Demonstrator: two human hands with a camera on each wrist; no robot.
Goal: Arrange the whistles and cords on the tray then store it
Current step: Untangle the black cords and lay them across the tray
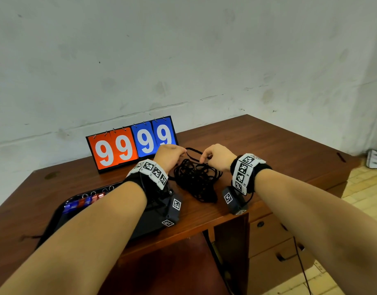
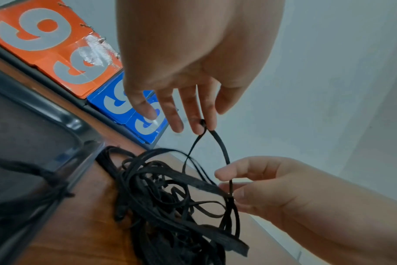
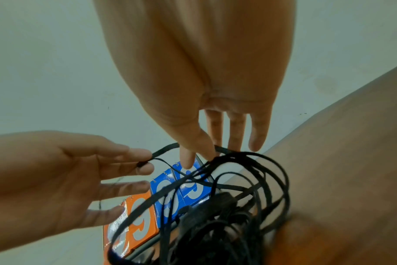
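Several coloured whistles lie in a row in the black tray on the table. Beside it, the left hand and right hand each pinch one strand above the tangled black cords.

The left forearm covers most of the black plastic tray at lower left; the small coloured whistles there are perhaps six, too blurred to count.
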